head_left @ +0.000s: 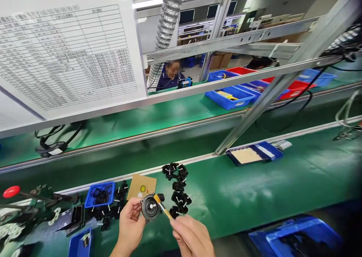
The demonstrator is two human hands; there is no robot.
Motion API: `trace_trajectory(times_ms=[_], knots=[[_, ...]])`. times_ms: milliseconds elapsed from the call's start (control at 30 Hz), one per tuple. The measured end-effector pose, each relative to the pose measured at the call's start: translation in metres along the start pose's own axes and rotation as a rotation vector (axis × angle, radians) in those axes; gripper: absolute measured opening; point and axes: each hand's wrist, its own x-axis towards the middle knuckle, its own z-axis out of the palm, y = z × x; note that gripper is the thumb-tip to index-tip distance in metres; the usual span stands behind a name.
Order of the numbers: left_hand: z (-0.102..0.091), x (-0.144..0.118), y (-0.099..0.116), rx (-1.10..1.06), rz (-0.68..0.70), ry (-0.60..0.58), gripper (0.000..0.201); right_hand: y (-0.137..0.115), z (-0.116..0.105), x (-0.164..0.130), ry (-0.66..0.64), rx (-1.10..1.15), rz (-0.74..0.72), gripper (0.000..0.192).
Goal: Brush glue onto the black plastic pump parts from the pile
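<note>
The round black plastic disc part showed a semi-gloss ribbed face. Behind it, the tan cardboard square looked matt. Left of the disc, the small blue plastic tray was glossy. Beneath it, the green bench mat appeared smooth and dull. Above, the silver metal rail was satin.

A green bench carries a pile of black parts, a small blue tray of rubber rings, a cardboard square and a flat blue tray.
</note>
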Motion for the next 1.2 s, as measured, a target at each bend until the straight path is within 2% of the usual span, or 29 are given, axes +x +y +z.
trace_trajectory(times_ms=[167, 367, 567, 767, 900, 1000, 1100, 1200], knots=[[-0.011, -0.009, -0.009, 0.062, -0.001, 0.032, 0.029, 0.000, 0.001, 0.004, -0.106, 0.091, -0.007, 0.025], [-0.012, -0.012, -0.013, 0.017, 0.022, 0.065, 0.028, 0.000, -0.002, 0.007, -0.160, 0.133, 0.004, 0.030], [-0.002, -0.011, -0.008, -0.031, 0.178, 0.125, 0.018, -0.003, -0.006, 0.014, -0.164, 0.087, -0.035, 0.035], [0.003, -0.008, 0.001, -0.123, 0.192, 0.038, 0.014, -0.004, -0.007, 0.019, -0.173, 0.080, -0.019, 0.039], [0.002, -0.005, 0.008, -0.149, 0.120, -0.048, 0.024, -0.005, -0.007, 0.025, -0.176, 0.097, -0.039, 0.039], [0.000, -0.004, 0.013, -0.215, 0.037, -0.162, 0.034, -0.007, -0.008, 0.032, -0.162, 0.091, -0.079, 0.036], [-0.002, -0.004, 0.017, -0.338, -0.157, -0.220, 0.041, -0.009, -0.011, 0.040, -0.179, 0.074, -0.112, 0.032], [-0.006, -0.002, 0.019, -0.359, -0.390, -0.257, 0.049, -0.010, -0.014, 0.045, -0.240, 0.110, -0.110, 0.029]])
